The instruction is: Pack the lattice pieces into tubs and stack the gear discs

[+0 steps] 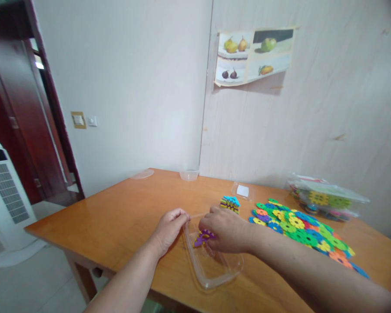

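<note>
1 clear tray (206, 282) on the counter (117, 217); left hand (169, 230) has fingers pinched on its far-left corner. 1 purple-yellow block (202, 238) inside, right hand (230, 231) fingers curled over it, grip: can't tell. 1 blue-yellow stack (230, 201) behind, 1 disc heap (296, 223) right, uncountable.

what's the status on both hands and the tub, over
Left hand holding tub at far left corner. Right hand over tub, at purple pieces, grip hidden. Loose pile right of tub, not in the way.
</note>
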The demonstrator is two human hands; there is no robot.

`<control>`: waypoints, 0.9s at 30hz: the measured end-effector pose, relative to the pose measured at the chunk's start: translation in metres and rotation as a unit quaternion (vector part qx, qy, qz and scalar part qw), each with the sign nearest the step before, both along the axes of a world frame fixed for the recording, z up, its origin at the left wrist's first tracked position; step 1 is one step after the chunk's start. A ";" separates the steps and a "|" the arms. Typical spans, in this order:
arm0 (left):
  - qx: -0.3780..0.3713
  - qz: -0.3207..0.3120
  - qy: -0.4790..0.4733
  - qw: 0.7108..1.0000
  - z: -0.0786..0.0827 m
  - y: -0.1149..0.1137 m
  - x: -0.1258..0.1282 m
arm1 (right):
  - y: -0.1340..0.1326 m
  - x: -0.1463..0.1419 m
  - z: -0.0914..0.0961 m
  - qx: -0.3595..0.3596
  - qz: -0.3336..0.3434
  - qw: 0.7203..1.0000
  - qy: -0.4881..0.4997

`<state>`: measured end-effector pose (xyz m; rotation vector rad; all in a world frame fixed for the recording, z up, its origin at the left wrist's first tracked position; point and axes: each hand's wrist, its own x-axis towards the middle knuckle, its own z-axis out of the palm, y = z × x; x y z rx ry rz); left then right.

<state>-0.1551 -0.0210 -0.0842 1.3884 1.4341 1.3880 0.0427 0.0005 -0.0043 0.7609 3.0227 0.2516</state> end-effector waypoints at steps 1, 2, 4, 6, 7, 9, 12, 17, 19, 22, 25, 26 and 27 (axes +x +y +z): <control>0.000 0.000 0.000 1.000 0.000 0.000 0.000 | 0.001 -0.001 -0.002 0.001 -0.001 1.000 0.000; 0.000 -0.001 0.000 1.000 0.001 0.000 0.000 | 0.003 0.000 -0.003 0.000 -0.003 1.000 0.003; -0.001 -0.002 -0.003 1.000 0.001 0.000 0.000 | 0.007 0.003 -0.004 -0.009 -0.009 1.000 0.018; -0.001 -0.004 -0.004 1.000 0.000 0.001 -0.001 | 0.012 0.010 -0.003 -0.020 -0.018 0.998 0.048; -0.002 -0.005 -0.005 1.000 -0.001 0.002 -0.001 | 0.014 0.013 -0.002 -0.024 -0.026 0.997 0.066; -0.004 -0.007 -0.005 1.000 -0.002 0.002 -0.002 | 0.018 0.019 0.000 -0.027 -0.043 0.994 0.091; -0.001 -0.008 -0.002 1.000 -0.003 0.003 -0.002 | 0.016 0.021 0.003 -0.023 -0.045 0.995 0.081; -0.001 -0.006 0.002 1.000 -0.002 0.002 -0.002 | 0.003 0.005 -0.002 0.037 -0.003 0.999 -0.012; -0.003 -0.005 0.002 1.000 -0.001 0.001 -0.001 | 0.001 -0.002 -0.006 0.060 0.007 0.998 -0.030; -0.005 -0.005 0.000 1.000 -0.001 0.001 -0.001 | 0.003 -0.009 -0.009 0.073 0.007 0.997 -0.038; -0.006 -0.007 0.000 1.000 -0.001 0.001 -0.001 | 0.003 -0.011 -0.010 0.076 0.002 0.996 -0.037; -0.007 -0.007 0.001 1.000 -0.002 0.001 -0.001 | 0.002 -0.011 -0.010 0.072 0.001 0.997 -0.034; -0.008 -0.006 0.001 1.000 -0.002 0.001 -0.001 | 0.002 -0.010 -0.009 0.065 0.002 0.997 -0.030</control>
